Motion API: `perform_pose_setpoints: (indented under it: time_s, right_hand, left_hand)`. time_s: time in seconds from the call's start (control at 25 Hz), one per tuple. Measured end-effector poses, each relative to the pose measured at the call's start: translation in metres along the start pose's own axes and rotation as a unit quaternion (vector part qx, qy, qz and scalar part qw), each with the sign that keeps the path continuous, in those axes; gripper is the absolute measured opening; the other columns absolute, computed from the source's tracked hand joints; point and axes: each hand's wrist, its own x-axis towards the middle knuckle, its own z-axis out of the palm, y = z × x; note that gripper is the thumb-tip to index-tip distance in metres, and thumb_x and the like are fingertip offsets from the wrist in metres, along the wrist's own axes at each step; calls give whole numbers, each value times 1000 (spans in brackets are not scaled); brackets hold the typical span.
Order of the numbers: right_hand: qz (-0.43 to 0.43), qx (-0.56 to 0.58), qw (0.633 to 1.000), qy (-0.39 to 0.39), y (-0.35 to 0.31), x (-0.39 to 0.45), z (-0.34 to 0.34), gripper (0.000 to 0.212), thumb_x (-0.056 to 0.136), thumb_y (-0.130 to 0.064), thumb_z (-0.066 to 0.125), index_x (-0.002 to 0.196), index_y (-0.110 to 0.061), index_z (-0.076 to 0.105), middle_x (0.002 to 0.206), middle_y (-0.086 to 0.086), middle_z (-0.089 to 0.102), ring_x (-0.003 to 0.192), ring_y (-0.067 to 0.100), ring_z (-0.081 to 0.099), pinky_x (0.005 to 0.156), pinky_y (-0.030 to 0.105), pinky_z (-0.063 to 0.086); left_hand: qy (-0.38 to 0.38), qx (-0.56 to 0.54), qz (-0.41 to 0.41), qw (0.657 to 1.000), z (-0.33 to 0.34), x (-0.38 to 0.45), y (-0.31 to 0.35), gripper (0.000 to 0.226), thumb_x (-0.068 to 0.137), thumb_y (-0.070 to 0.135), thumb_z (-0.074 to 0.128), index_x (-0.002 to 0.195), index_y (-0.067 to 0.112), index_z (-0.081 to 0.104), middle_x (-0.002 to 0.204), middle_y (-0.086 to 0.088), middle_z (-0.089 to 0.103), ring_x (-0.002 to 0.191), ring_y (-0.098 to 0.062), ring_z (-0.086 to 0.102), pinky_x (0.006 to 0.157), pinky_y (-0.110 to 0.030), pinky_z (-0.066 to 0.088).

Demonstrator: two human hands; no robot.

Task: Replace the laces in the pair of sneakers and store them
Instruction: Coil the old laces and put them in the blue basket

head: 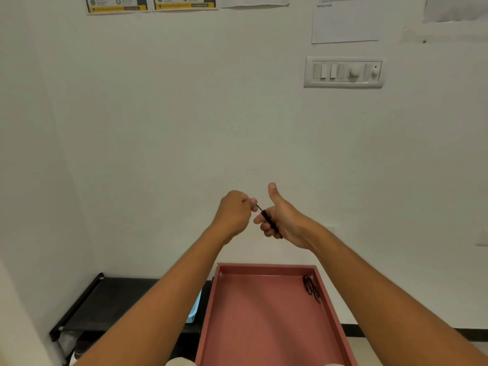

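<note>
Nearest the camera, a reddish tray fills the lower middle of the view, and a loose black lace lies coiled against its far right wall, well apart from both hands. To the left of the tray, lower down, runs a black shoe rack; something pale shows on its lower level at the bottom left corner, possibly a sneaker, though too little is visible to be sure. A light blue object peeks out between the left forearm and the tray.

Farther out, both arms are raised over the tray. The right hand has its fingers curled round a small black lace bundle, thumb standing up free. The left hand is closed in a pinch on the thin free end running from that bundle, so the two hands sit just beside each other, joined by a short taut stretch of lace.

A lace like this should be very light, limp and soft, with no risk of breakage, but it tangles and slips easily. The stiff tip is the best place to pinch for threading, with the rest kept gathered in the other palm.

Behind, a plain wall carries a switch panel and several paper notices.
</note>
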Motion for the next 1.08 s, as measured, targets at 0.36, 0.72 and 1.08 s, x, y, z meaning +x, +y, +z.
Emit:
perform_pose_setpoints:
  time_s: [0.36,0.72,1.08]
  right_hand:
    - [-34,576,816,39,-14,11,-12,71,98,-75,22,75,-13,49,63,-2,36,54,16,30,58,29,24]
    - [-8,472,881,-43,-7,1,-24,37,100,-36,39,71,-14,46,64,-3,28,55,15,25,57,29,25]
    - [-39,431,892,-134,3,2,-14,23,90,-19,41,68,-19,39,60,-5,24,58,13,17,57,28,25]
  left_hand:
    - [4,-132,16,991,44,-36,-11,28,99,8,54,80,7,74,65,-5,63,53,-12,54,53,-26,46]
    - [-60,-294,-100,949,24,-19,-29,8,94,3,71,95,-4,74,77,-13,70,63,-17,65,61,-25,58]
    - [-112,-464,-195,857,11,-21,-32,23,86,-3,76,107,-10,69,83,-15,71,71,-19,70,68,-25,61]
